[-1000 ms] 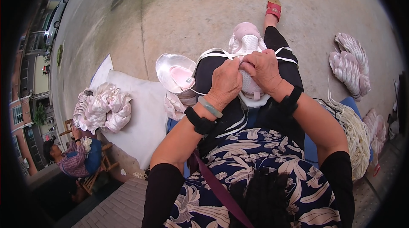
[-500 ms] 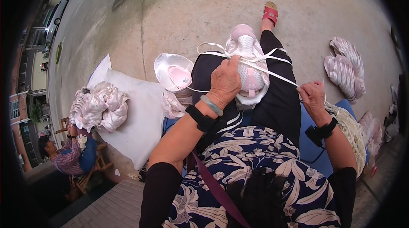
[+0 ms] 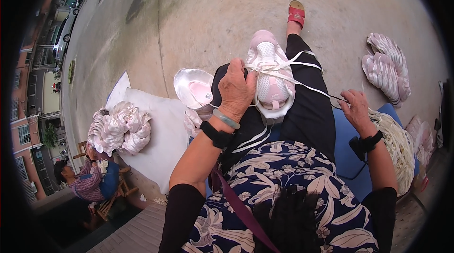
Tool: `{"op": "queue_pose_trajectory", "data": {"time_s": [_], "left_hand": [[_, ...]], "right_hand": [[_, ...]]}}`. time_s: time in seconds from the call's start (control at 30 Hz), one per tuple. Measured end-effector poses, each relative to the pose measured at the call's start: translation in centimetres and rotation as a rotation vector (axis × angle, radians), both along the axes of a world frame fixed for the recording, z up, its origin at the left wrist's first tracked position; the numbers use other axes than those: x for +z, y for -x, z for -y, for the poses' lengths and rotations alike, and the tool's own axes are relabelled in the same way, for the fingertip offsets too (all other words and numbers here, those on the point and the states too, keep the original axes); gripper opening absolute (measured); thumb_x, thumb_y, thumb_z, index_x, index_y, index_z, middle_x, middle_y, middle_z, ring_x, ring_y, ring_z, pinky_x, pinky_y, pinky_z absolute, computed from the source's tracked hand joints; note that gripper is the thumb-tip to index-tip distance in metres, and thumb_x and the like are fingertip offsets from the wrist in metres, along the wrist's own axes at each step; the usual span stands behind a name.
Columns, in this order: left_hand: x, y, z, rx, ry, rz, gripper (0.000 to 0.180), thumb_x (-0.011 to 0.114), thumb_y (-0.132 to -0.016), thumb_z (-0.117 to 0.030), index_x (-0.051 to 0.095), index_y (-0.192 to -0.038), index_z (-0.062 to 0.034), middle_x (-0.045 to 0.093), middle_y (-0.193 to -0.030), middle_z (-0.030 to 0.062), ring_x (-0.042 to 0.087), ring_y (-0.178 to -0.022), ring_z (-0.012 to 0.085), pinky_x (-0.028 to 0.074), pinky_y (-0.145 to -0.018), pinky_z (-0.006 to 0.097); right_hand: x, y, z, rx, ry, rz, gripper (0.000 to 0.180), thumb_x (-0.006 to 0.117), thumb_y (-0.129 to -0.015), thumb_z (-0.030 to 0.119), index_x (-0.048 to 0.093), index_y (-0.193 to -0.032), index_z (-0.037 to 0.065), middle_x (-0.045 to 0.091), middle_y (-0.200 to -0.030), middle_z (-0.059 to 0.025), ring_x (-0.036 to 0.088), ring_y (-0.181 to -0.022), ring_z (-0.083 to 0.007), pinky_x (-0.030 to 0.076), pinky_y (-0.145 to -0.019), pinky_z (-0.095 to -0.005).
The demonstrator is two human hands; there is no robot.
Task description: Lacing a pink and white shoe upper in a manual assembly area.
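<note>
A pale pink and white sneaker upper (image 3: pixel 276 93) lies across my thighs, toe end away from me. White shoelace (image 3: pixel 305 85) crosses over its tongue, with loops and loose strands out to both sides. My left hand (image 3: pixel 235 90) is closed at the upper's left side, pinching the lace between thumb and fingers. Right of the upper, my right hand (image 3: pixel 355 110) is closed in a pinch on a thin dark tool (image 3: pixel 336 97), whose tip meets the end of a lace strand. The tool's exact kind is too small to make out.
Another upper (image 3: pixel 193 87) lies by my left knee. A bundle of uppers (image 3: pixel 120 128) sits on a white sheet (image 3: pixel 158 123) at left, near a seated person (image 3: pixel 90 180). To my right are a lace bundle (image 3: pixel 390 144) and stacked uppers (image 3: pixel 387 69) on the ground.
My left hand has moved left, from over the upper to its side, drawing lace along. My right hand has shifted slightly right, and the dark tool now shows at its fingertips.
</note>
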State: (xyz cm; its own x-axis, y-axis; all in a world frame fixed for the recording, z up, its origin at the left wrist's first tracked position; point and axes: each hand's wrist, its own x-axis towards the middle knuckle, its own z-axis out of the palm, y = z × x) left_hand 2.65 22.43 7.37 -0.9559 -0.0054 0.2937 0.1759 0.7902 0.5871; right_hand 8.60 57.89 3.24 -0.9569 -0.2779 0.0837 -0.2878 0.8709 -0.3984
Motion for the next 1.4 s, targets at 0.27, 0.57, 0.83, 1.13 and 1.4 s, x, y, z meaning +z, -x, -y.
{"op": "queue_pose_trajectory", "data": {"time_s": [0.27,0.57,0.83,1.13,1.4], "left_hand": [[0.1,1.9,1.0,-0.055,-0.201,-0.013,0.010,0.060,-0.079,-0.005,0.065,-0.086,-0.0003,0.061,-0.065,0.0054,0.057,-0.058,0.0141,0.046,-0.055,0.029],[1.5,3.2,1.4,-0.097,-0.858,0.734,0.027,0.057,-0.083,-0.023,0.065,-0.077,0.0027,0.060,-0.074,0.0060,0.050,-0.065,0.0109,0.040,-0.066,0.023],[0.0,3.8,1.0,0.032,-0.569,0.715,0.047,0.049,-0.089,-0.044,0.064,-0.072,-0.0024,0.058,-0.072,0.0034,0.048,-0.068,0.0121,0.039,-0.066,0.025],[-1.1,2.9,0.1,-0.062,-0.240,0.336,0.037,0.051,-0.088,-0.033,0.059,-0.071,-0.0011,0.060,-0.073,0.0137,0.054,-0.068,0.0326,0.043,-0.065,0.038],[-0.3,1.8,-3.2,-0.315,0.124,-0.102,0.009,0.064,-0.069,-0.010,0.067,-0.077,-0.0073,0.061,-0.101,0.0106,0.051,-0.101,0.0310,0.037,-0.086,0.042]], "right_hand": [[2.6,4.6,10.3,0.189,0.254,-0.217,0.026,0.067,-0.069,0.007,0.059,-0.093,0.008,0.059,-0.088,-0.0061,0.055,-0.087,-0.0248,0.039,-0.079,-0.0372],[2.2,5.3,13.1,0.179,0.304,-0.079,0.014,0.062,-0.078,0.011,0.059,-0.091,0.007,0.056,-0.074,-0.0065,0.058,-0.074,-0.0238,0.041,-0.071,-0.0365],[4.1,1.7,8.9,0.104,0.530,0.043,0.004,0.058,-0.082,0.007,0.059,-0.080,0.003,0.052,-0.065,-0.0116,0.054,-0.060,-0.0288,0.042,-0.055,-0.0349],[2.8,-0.5,4.9,-0.046,0.598,0.419,0.016,0.061,-0.081,0.016,0.055,-0.087,0.002,0.051,-0.062,-0.0094,0.053,-0.059,-0.0197,0.042,-0.057,-0.0299],[3.3,5.8,14.2,0.109,0.463,0.183,0.060,0.071,-0.072,0.032,0.042,-0.116,0.003,0.054,-0.093,-0.0137,0.056,-0.076,-0.0266,0.046,-0.066,-0.0354]]}}
